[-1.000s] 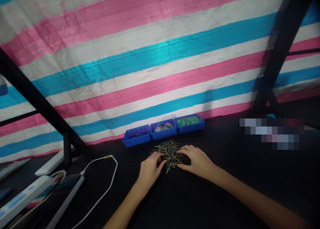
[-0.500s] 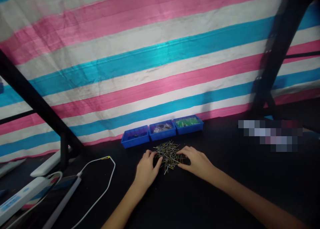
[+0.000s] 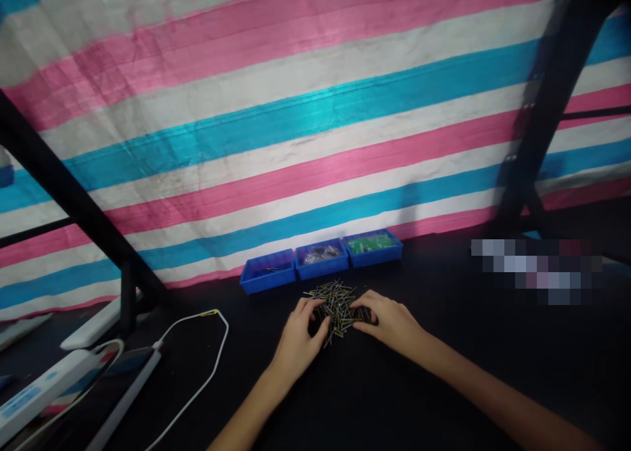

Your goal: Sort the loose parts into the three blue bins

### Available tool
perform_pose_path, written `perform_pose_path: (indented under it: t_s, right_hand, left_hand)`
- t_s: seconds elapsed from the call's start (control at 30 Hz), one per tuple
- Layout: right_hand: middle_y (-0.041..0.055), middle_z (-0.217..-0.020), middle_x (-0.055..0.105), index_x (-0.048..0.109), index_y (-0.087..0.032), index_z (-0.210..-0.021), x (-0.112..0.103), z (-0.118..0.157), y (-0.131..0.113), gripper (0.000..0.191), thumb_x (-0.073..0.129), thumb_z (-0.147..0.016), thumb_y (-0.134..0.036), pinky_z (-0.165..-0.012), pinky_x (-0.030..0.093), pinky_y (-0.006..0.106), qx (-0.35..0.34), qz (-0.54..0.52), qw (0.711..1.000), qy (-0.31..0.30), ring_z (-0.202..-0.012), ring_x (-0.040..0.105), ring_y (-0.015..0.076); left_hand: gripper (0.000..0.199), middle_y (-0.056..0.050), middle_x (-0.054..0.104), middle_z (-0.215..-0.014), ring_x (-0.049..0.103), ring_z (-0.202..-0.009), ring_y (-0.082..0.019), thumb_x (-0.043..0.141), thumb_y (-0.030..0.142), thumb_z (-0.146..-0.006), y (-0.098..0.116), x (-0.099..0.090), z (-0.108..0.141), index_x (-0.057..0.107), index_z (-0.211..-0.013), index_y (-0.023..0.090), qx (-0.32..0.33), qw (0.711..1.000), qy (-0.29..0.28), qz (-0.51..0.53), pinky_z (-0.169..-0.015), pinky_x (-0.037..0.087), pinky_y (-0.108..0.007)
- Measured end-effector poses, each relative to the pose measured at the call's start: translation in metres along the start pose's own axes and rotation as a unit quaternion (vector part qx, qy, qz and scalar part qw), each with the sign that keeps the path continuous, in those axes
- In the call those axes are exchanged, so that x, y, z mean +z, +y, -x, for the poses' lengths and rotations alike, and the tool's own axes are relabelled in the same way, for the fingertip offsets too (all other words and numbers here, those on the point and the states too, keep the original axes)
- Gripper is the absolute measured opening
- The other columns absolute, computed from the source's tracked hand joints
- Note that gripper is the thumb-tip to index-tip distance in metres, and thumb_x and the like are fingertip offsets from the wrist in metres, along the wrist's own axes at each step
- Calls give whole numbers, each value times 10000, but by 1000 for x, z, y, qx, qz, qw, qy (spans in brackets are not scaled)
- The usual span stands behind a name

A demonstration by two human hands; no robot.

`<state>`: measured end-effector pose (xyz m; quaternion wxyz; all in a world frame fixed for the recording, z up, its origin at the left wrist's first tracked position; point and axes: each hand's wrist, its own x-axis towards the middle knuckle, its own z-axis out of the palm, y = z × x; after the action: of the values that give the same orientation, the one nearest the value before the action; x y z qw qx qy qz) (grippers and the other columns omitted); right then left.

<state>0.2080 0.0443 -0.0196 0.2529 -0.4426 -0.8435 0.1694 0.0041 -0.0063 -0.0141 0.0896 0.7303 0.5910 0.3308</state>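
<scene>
A heap of thin metal pins or rods [image 3: 338, 303], silvery with yellowish ones among them, lies crisscrossed on the black tabletop. My left hand [image 3: 298, 336] curves against the heap's left side, thumb and fingers apart and touching the rods. On the opposite side my right hand [image 3: 387, 316] rests with its fingers bent and thumb apart at the heap's right edge. Some fingertips are lost among the rods. I cannot make out any single rod held in either hand.
Behind the heap stand three blue trays in a row: a left tray [image 3: 266, 280] with a few dark thin pieces, a middle tray [image 3: 323, 267] with clear bags, and a right tray [image 3: 377, 250] with green pieces. A white cable [image 3: 217, 359], power strip [image 3: 42, 395] and dark-screened device [image 3: 123, 398] lie left.
My left hand has shifted right, further in over the left side of the rod heap. My right hand has barely moved.
</scene>
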Motion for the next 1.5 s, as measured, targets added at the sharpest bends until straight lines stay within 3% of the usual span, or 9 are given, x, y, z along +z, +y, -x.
perform_pose_path:
  t_s: [0.2,0.33,0.47,0.67,0.93,1.2,1.5]
  right_hand:
    - [-23,-935,607,617,-281,-954,2,0,2,244,645,-712,-270,-528,379,215,-11,-20,1000,1,-619,567,101]
    - [-29,-917,619,622,-273,-939,2,-1,1,235,654,-708,-251,-536,378,212,-10,-32,999,2,-613,564,95]
    - [-28,-848,648,645,-269,-915,0,-3,0,202,654,-713,-277,-539,375,212,-1,-24,1000,5,-608,573,102]
    - [-26,-846,691,679,-280,-895,-2,-6,1,174,611,-748,-346,-574,406,223,16,-16,1000,6,-653,613,130]
    - [-31,-902,700,684,-308,-903,-6,-8,5,210,505,-823,-382,-635,433,244,13,-3,999,40,-782,640,168]
    - [-29,-801,703,683,-299,-857,-12,-13,9,231,499,-816,-433,-573,388,230,58,-17,997,48,-712,633,156]
    - [-32,-773,676,676,-262,-800,-5,-12,7,203,597,-743,-440,-516,322,217,30,-18,998,51,-612,575,109]
  left_hand:
    - [403,-57,565,-998,547,-903,-241,569,518,-696,17,-8,6,569,-983,235,49,993,-14,-102,-828,381,-400]
    - [366,-36,583,-876,549,-850,-235,580,561,-663,17,-8,7,578,-800,221,56,988,-50,-131,-815,361,-404]
    - [288,-13,586,-792,545,-791,-203,592,496,-690,11,-4,4,567,-739,213,52,987,-68,-136,-776,363,-359]
    - [192,5,595,-774,535,-729,-165,536,405,-780,3,-1,0,584,-768,220,55,989,-84,-113,-669,369,-285]
    - [194,-4,599,-796,543,-751,-164,488,377,-824,6,-5,0,597,-796,219,68,992,-40,-98,-685,386,-286]
    - [209,-11,575,-811,549,-760,-151,443,350,-850,9,-1,1,597,-817,214,73,994,-32,-80,-676,410,-262]
    - [201,-8,560,-817,545,-725,-142,443,346,-846,8,-2,1,599,-831,220,77,993,-43,-83,-654,418,-250]
